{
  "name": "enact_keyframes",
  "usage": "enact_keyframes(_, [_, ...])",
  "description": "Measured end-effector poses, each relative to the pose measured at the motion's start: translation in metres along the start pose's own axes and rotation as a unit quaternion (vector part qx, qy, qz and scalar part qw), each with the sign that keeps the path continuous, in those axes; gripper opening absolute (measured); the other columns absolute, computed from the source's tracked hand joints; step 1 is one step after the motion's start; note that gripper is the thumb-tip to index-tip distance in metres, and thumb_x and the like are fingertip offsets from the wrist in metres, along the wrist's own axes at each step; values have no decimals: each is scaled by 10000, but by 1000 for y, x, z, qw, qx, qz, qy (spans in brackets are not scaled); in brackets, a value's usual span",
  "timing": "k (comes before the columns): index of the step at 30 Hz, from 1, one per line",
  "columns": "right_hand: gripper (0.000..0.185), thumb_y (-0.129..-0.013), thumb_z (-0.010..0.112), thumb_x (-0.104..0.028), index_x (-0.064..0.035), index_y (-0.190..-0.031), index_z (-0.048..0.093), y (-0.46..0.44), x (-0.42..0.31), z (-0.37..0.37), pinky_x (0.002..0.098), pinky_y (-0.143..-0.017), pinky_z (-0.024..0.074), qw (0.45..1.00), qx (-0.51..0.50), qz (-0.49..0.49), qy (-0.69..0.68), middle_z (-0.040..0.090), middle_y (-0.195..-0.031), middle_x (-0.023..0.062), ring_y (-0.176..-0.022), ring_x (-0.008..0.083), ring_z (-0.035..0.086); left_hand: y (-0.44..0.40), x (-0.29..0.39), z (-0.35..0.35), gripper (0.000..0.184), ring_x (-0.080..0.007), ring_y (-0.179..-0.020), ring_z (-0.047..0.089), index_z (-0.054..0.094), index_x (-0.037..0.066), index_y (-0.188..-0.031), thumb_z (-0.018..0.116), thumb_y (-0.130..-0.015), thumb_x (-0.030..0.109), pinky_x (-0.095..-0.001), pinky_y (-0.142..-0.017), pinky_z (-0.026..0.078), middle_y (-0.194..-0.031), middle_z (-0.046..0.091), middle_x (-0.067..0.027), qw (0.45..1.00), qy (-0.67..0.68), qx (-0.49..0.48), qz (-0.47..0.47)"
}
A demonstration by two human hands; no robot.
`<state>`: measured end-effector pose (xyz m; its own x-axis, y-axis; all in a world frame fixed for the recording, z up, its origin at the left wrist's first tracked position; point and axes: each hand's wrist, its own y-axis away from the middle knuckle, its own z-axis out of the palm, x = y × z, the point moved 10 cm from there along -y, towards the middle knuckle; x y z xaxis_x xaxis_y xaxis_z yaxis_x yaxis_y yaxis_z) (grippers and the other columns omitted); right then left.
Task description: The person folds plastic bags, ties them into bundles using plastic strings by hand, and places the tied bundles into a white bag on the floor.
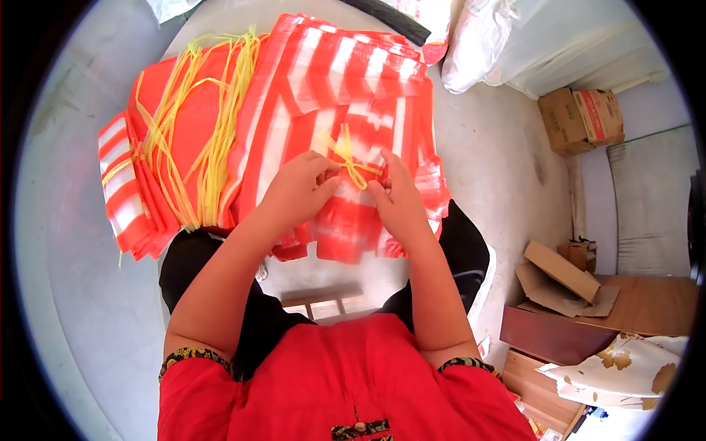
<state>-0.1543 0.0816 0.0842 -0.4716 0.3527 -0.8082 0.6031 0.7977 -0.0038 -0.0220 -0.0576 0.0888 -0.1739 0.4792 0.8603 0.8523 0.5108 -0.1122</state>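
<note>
A folded red and white striped plastic bundle [346, 220] lies in front of me on a larger stack of striped sheets [316, 66]. Yellow twine [355, 173] is looped in a bow around the bundle's middle. My left hand [301, 187] is at the left side of the bow, thumb and fingers bent together at the twine; what they pinch is too small to make out. On the right side, my right hand [397, 195] has its thumb and index finger apart beside the twine's end. More yellow strands [228, 125] lie on red sheets to the left.
A tied striped bundle [125, 184] rests at the far left. A black roll [390, 18] and a white plastic bag [478, 44] are at the top. Cardboard boxes [581, 121] stand at the right, near a brown cabinet [640, 301] with opened cardboard on it.
</note>
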Motion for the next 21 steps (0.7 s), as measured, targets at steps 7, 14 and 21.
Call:
enact_keyframes(7, [618,-1045,567,-52,-68,-1625,356,11,-80,-11,307,-976,521,935,-40,-79,-342,459,-1587,145,-1282,211,612,30,-21,21,364,-224,-1055,708,603,59,-1370,616,-1075,272,-414,-868,609,-1202,702,-95,793,534,-50,-289])
enact_keyframes(14, [709,-1021,611,-21,-29,-1650,284,2,-4,25,295,-1006,505,949,-17,70,-307,601,-1360,128,-1146,139,616,30,-40,40,401,-231,-1157,688,502,15,-1446,590,-1072,128,-422,-959,612,-1327,653,-141,801,527,-46,-281])
enact_keyframes(21, [785,-1004,631,-2,-43,-1674,225,7,4,14,294,-1007,511,897,65,96,-428,621,-1361,136,-1157,161,625,30,-20,63,527,-222,-1162,677,453,17,-1483,679,-1017,114,-395,-949,606,-1342,634,-129,816,494,-106,-281])
